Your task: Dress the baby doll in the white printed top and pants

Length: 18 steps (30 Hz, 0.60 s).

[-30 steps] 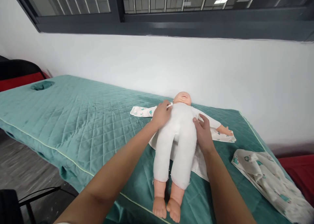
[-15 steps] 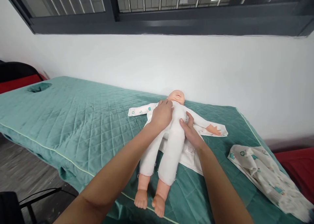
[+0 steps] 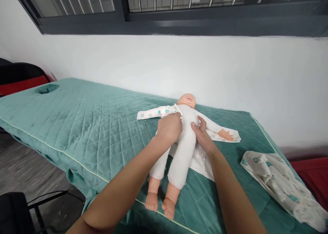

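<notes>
A baby doll (image 3: 188, 119) with a white cloth body lies on its back, head toward the wall and bare feet toward me. A white printed baby shirt (image 3: 167, 110) has its sleeves over both doll arms; its front lies open, and part of it spreads beneath the doll. My left hand (image 3: 170, 128) is closed at the chest, gripping the shirt's front edge on the left side; its fingertips are partly hidden. Against the doll's right-hand side in view, my right hand (image 3: 203, 135) holds the waist, thumb in front and fingers at the side.
Printed baby trousers (image 3: 276, 182) lie crumpled at the right on the green quilted bed cover (image 3: 102, 118). The bed has a hole at its far left end. Behind it stand a white wall and a barred window. Red items flank the bed, and a black chair is at lower left.
My left hand has drawn back from near the doll's neck toward me, and the printed shirt front now shows over the left shoulder. My right hand stays at the waist.
</notes>
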Motion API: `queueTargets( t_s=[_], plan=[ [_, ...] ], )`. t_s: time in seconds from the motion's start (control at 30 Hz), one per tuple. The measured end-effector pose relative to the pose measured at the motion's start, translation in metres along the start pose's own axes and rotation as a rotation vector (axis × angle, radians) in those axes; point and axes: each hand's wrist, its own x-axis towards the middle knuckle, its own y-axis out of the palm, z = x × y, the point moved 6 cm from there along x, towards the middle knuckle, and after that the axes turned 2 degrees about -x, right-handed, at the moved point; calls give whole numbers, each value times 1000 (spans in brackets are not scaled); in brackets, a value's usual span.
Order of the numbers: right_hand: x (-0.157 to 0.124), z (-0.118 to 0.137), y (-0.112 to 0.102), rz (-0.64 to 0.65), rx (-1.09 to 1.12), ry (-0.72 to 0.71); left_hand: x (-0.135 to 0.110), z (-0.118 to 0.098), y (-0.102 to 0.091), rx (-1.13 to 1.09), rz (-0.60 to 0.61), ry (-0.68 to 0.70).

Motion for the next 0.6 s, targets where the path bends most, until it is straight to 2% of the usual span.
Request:
queueTargets(
  t_s=[0.1,0.23,0.33,0.4,0.47,0.53,0.6],
  plan=[
    [0,0,-2,-19,-3,-3,0,-10,3,-51,5,36],
    [0,-1,-2,-16,1,-2,-8,-22,10,-60,82,153],
    [1,-1,-2,-10,8,-2,-6,-14,4,-78,-36,162],
    [1,0,-2,-5,12,-4,4,-4,-1,-95,-148,149],
    [1,1,-1,-1,15,-6,20,5,-2,-83,-180,131],
    [0,2,-1,1,27,-8,41,10,3,-44,-133,77],
    [-1,2,-1,-3,44,-9,64,11,9,16,-31,-4]
  ],
)
